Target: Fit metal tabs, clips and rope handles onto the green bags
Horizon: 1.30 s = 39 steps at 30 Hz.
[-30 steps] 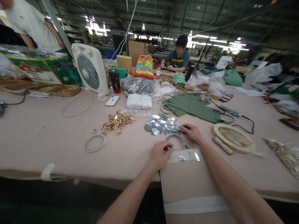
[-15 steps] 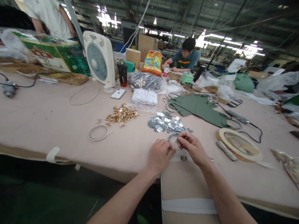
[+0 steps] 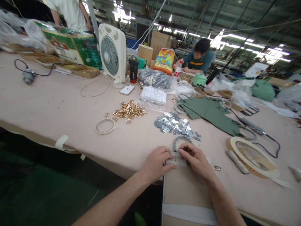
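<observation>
My left hand and my right hand meet at the top edge of a beige panel that juts over the table's near edge. The left fingers curl onto the panel's pale top strip. The right fingers pinch together at the same strip; what they hold is hidden. A green loop handle lies just beyond the fingertips. Behind it is a heap of small silver plates, and one loose silver piece lies right of my right hand.
On the table: gold clips, a white ring, a tape roll, green cut pieces, a phone, a fan. A person sits at the far side; another person stands at the far left.
My right hand has drawn back from the silver heap to the panel's top edge beside the left hand. The view has swung left and tilted down.
</observation>
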Each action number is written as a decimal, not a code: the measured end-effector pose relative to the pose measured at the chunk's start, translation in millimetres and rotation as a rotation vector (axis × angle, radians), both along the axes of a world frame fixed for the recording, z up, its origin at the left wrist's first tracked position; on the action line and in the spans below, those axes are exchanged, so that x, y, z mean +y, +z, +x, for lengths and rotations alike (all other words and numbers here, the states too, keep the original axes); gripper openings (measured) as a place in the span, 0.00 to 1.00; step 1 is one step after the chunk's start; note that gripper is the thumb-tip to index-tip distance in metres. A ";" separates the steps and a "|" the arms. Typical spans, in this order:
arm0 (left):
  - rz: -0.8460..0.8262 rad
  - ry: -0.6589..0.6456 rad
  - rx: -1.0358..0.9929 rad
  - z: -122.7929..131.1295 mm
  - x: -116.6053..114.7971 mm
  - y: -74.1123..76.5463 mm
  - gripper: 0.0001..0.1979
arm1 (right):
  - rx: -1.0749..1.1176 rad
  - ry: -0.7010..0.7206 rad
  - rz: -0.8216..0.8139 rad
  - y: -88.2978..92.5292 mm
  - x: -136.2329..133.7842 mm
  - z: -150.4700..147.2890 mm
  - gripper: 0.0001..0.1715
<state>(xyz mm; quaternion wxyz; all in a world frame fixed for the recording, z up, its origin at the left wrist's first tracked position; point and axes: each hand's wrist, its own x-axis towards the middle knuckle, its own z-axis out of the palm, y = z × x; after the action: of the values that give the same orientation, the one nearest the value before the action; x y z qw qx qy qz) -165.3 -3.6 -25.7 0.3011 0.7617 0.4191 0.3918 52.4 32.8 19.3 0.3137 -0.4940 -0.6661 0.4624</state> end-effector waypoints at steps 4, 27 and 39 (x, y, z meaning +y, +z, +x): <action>0.032 -0.030 0.007 2.0 -1.7 4.3 0.09 | -0.035 0.068 0.013 -0.2 -0.4 -0.1 0.17; -0.006 -0.002 -0.012 1.9 2.4 0.5 0.19 | -0.064 0.291 0.037 10.9 -2.4 0.8 0.11; -0.041 -0.004 -0.030 1.7 3.1 1.7 0.20 | -0.174 0.229 0.101 5.3 -4.3 -10.6 0.08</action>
<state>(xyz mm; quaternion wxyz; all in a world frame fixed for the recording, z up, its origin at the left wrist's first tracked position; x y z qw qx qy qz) -163.6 -0.5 -24.0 0.3239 0.7502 0.4210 0.3939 41.7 28.4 24.7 0.2244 -0.4365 -0.7651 0.4168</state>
